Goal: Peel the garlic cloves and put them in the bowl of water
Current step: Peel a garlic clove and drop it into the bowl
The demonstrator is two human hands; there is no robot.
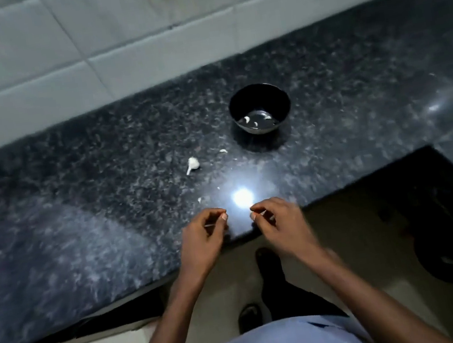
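A black bowl (259, 109) stands on the dark granite counter and holds water with a few peeled garlic cloves (247, 119). To its left lies a small garlic piece with a stem (192, 164), and a white scrap of clove or skin (223, 151) rests nearer the bowl. My left hand (204, 237) and my right hand (277, 222) hover at the counter's front edge, a short gap apart. Each has its fingers pinched on a thin pale sliver that looks like garlic skin; whether a clove is inside either hand is hidden.
The granite counter (80, 222) meets a white tiled wall (83, 46) behind and steps back at the right. A bright lamp glare (242, 197) and small skin flakes (199, 200) lie just ahead of my hands. Below the edge is the floor, with dark objects at right.
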